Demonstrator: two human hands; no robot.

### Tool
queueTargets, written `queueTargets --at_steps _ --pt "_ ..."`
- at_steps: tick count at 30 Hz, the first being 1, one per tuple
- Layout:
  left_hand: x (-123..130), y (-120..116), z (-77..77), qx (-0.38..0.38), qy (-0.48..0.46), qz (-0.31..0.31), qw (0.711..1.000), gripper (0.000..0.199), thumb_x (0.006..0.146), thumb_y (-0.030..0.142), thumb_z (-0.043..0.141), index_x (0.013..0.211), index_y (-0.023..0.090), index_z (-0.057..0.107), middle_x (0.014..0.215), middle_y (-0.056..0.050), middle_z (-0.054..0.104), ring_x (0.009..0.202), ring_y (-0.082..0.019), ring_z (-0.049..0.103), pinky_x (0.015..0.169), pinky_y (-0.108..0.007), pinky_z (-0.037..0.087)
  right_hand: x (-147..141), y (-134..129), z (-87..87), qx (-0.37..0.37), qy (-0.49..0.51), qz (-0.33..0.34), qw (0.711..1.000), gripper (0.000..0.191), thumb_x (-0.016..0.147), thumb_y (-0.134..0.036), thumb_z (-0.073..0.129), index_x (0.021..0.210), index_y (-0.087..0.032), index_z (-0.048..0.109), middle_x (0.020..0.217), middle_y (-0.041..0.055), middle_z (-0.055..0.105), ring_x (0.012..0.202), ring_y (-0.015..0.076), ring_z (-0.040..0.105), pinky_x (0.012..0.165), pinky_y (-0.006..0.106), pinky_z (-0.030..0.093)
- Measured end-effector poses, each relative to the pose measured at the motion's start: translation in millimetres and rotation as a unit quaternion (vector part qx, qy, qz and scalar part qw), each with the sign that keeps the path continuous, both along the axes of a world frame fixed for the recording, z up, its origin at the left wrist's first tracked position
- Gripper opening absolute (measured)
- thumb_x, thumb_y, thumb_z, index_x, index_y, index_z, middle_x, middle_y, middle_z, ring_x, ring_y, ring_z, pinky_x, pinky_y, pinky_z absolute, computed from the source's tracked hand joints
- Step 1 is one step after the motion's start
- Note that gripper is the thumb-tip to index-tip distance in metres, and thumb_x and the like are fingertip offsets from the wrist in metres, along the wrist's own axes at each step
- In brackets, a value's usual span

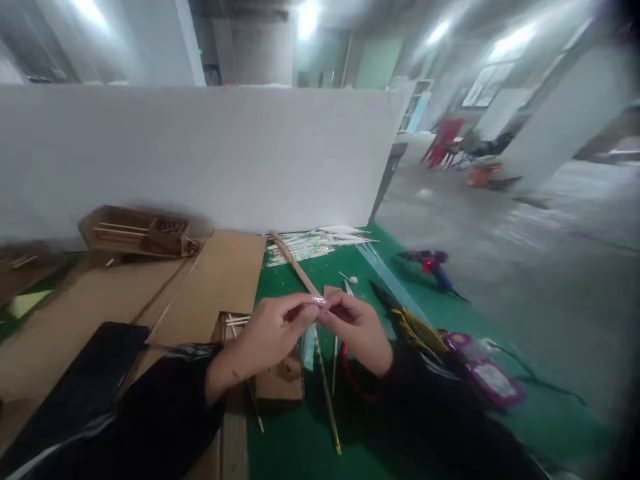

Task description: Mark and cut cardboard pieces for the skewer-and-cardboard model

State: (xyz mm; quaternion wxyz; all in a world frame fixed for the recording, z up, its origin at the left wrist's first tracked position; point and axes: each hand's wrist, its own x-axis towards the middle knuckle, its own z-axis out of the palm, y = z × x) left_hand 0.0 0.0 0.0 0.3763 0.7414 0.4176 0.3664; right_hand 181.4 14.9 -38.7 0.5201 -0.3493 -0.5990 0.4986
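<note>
Over the green tabletop (290,453), my left hand (275,333) and my right hand (359,332) meet, fingertips pinched together. Between them is a small shiny piece (319,301), clear or silvery; its kind cannot be made out. Below the hands lies a thin patterned stick (327,393) with a gold-coloured end. A red loop (345,363), looking like a scissors handle, shows partly beneath my right wrist. Close to my left wrist stands a small cardboard box (280,390) with thin pale sticks (237,321) at its top.
Many pale strips (300,250) lie at the back beside a long wooden strip (297,267). To the right are a glue gun (433,263), a black-and-yellow tool (415,327) and purple-edged items (495,381). Cardboard (225,267) and a dark phone-like slab (95,373) lie left. A white panel (200,153) stands behind.
</note>
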Motion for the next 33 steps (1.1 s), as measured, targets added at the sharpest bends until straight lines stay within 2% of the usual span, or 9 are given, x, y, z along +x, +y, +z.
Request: queueTargets --at_steps 4,8,12,15,19,21,24,29,33 --pt "-3.0 -0.6 -7.3 -0.025 -0.002 -0.019 0.999 0.035 0.097 0.038 0.053 0.129 0.028 0.064 0.093 -0.002 0.074 0.096 -0.021 0.069 0.082 -0.03 0.056 4.0 0.6 -0.6 0.002 0.002 -0.012 1.0 0.023 0.075 -0.039 0.081 0.078 -0.021 0.067 0.077 -0.0003 0.063 0.071 0.0146 0.058 0.067 0.027 0.048" --pt "-2.1 0.9 -8.6 -0.037 -0.007 -0.022 0.999 0.032 0.097 0.034 0.053 0.126 0.029 0.063 0.101 -0.001 0.075 0.09 -0.018 0.07 0.079 -0.029 0.056 4.3 0.7 0.3 -0.002 -0.002 -0.007 1.0 0.022 0.076 -0.039 0.08 0.078 -0.02 0.067 0.078 0.0006 0.064 0.071 0.0155 0.058 0.068 0.028 0.048" --pt "-2.0 2.4 -6.3 -0.039 0.013 0.014 0.999 0.021 0.095 0.039 0.056 0.107 0.025 0.066 0.1 -0.002 0.074 0.089 -0.019 0.071 0.075 -0.029 0.056 5.4 1.5 1.8 -0.006 0.007 -0.018 1.0 0.023 0.077 -0.039 0.08 0.075 -0.021 0.065 0.078 -0.0003 0.062 0.072 0.0148 0.057 0.068 0.027 0.046" --pt "-3.2 2.7 -6.4 -0.01 0.03 0.044 0.999 0.015 0.09 0.038 0.063 0.096 0.024 0.063 0.109 -0.002 0.072 0.097 -0.021 0.068 0.082 -0.034 0.054 6.8 1.9 3.8 -0.025 0.014 -0.015 0.999 0.027 0.078 -0.042 0.079 0.075 -0.021 0.062 0.073 -0.0017 0.061 0.067 0.0133 0.056 0.063 0.026 0.046" --pt "-3.8 2.4 -8.0 0.071 0.036 0.05 0.996 0.037 0.086 0.032 0.07 0.121 0.028 0.058 0.128 -0.002 0.064 0.114 -0.021 0.061 0.097 -0.037 0.049 6.6 0.7 7.5 -0.057 0.006 0.021 0.998 0.032 0.077 -0.046 0.079 0.074 -0.02 0.061 0.062 -0.0031 0.06 0.056 0.012 0.054 0.054 0.025 0.045" --pt "-4.1 2.9 -7.6 0.112 0.055 0.028 0.992 0.035 0.09 0.031 0.066 0.124 0.029 0.058 0.124 -0.001 0.067 0.113 -0.02 0.06 0.098 -0.036 0.047 6.1 -0.2 8.5 -0.071 0.0 0.039 0.997 0.034 0.075 -0.048 0.08 0.075 -0.02 0.061 0.06 -0.0035 0.059 0.053 0.0117 0.054 0.051 0.024 0.044" --pt "-4.9 4.4 -6.4 0.149 0.083 0.006 0.985 0.023 0.094 0.032 0.06 0.116 0.028 0.066 0.114 0.0 0.072 0.105 -0.019 0.061 0.093 -0.034 0.047 6.1 -0.7 8.1 -0.085 -0.006 0.057 0.995 0.035 0.075 -0.048 0.08 0.076 -0.019 0.06 0.058 -0.0039 0.059 0.05 0.0114 0.054 0.048 0.023 0.043" --pt "-5.2 5.1 -8.1 0.112 0.097 0.026 0.989 0.019 0.094 0.035 0.06 0.105 0.026 0.072 0.098 0.0 0.074 0.091 -0.019 0.063 0.081 -0.031 0.047 6.3 -0.2 5.8 -0.078 -0.005 0.065 0.995 0.032 0.079 -0.047 0.077 0.078 -0.02 0.059 0.06 -0.0044 0.057 0.051 0.011 0.053 0.048 0.023 0.043" --pt "-5.9 5.7 -11.6 0.079 0.09 0.05 0.992 0.021 0.094 0.037 0.058 0.102 0.024 0.073 0.089 -0.003 0.071 0.085 -0.02 0.064 0.075 -0.032 0.048 4.0 -0.2 4.8 -0.05 -0.006 0.05 0.997 0.031 0.078 -0.046 0.078 0.087 -0.021 0.06 0.075 -0.003 0.058 0.059 0.0111 0.055 0.052 0.024 0.044"
